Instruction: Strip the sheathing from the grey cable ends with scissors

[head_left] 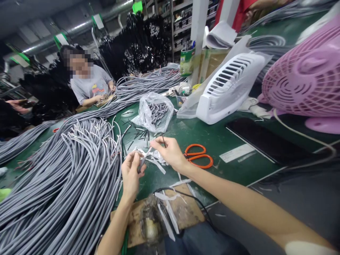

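My left hand [130,171] is closed around the end of a grey cable [142,163], above the green table. From its fingers a thin white strip [148,153] runs up to my right hand [170,152], whose thumb and finger pinch its other end. A short thin black tube [163,141] sticks up from the right hand's fingers. White paper-like scraps [159,160] lie under the hands. Just beyond, short black tube pieces [140,134] are scattered before a clear plastic bag [170,117] of short grey pieces. Scissors with orange handles [198,154] rest right of my right hand.
A large bundle of grey cables [79,177] covers the left side. A white fan-like appliance [225,88], a pink fan [289,81] and a black tablet-like slab [265,140] stand or lie right. A wooden board [186,209] is near me. A co-worker [91,83] sits opposite.
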`<state>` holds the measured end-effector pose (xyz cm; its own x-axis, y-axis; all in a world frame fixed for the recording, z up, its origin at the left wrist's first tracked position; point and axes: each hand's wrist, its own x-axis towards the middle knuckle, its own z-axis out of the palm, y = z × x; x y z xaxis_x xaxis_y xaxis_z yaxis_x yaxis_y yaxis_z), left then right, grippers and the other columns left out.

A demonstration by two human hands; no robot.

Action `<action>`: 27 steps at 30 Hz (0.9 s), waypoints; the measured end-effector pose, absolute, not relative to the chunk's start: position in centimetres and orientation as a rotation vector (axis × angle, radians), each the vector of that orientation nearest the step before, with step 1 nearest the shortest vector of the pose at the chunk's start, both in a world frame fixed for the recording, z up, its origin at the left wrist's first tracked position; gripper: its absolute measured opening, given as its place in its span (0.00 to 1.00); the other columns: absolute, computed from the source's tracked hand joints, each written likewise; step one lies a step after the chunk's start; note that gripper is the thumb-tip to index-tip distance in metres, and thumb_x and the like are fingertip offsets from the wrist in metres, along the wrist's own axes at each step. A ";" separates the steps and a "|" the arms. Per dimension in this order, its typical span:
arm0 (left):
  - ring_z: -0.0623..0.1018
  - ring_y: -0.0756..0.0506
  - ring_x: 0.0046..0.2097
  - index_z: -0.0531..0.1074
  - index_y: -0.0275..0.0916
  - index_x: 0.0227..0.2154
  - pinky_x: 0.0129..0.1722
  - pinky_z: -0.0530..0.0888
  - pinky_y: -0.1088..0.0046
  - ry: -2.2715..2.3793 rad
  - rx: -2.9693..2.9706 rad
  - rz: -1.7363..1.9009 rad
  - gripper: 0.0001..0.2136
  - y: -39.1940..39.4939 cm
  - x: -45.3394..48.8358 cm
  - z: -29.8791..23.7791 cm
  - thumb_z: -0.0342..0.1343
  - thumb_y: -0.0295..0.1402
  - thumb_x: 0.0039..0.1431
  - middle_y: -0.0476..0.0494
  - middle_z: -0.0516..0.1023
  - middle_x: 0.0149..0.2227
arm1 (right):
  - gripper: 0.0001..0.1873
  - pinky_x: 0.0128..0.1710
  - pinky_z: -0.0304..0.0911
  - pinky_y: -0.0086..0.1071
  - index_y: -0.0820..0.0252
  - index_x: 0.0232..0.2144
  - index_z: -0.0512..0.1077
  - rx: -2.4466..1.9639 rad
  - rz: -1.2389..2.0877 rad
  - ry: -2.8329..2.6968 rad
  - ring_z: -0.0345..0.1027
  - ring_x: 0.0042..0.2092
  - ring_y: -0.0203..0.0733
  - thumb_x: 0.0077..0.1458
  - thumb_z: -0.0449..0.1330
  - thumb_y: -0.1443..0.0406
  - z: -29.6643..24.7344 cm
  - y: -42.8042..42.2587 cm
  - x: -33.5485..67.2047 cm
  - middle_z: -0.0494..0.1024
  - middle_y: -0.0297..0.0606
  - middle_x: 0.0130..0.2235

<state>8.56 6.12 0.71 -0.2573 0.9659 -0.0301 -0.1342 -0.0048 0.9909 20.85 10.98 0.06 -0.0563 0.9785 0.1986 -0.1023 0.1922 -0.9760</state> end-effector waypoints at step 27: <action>0.75 0.51 0.27 0.71 0.36 0.27 0.21 0.73 0.80 1.893 1.864 1.754 0.05 6.9 7.2 -1.5 0.52 0.31 0.54 0.46 0.72 0.28 | 0.17 0.25 0.53 0.25 0.64 0.20 0.72 -0.888 0.937 -1.459 0.58 0.24 0.32 0.53 0.52 0.60 -0.3 10.2 20.3 0.68 0.33 0.20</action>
<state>7.25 6.91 -1.46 -0.3137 0.6731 0.6698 0.7192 -0.2921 0.6304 20.29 10.20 -0.34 -0.0845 0.9143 0.3961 0.0199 0.3990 -0.9167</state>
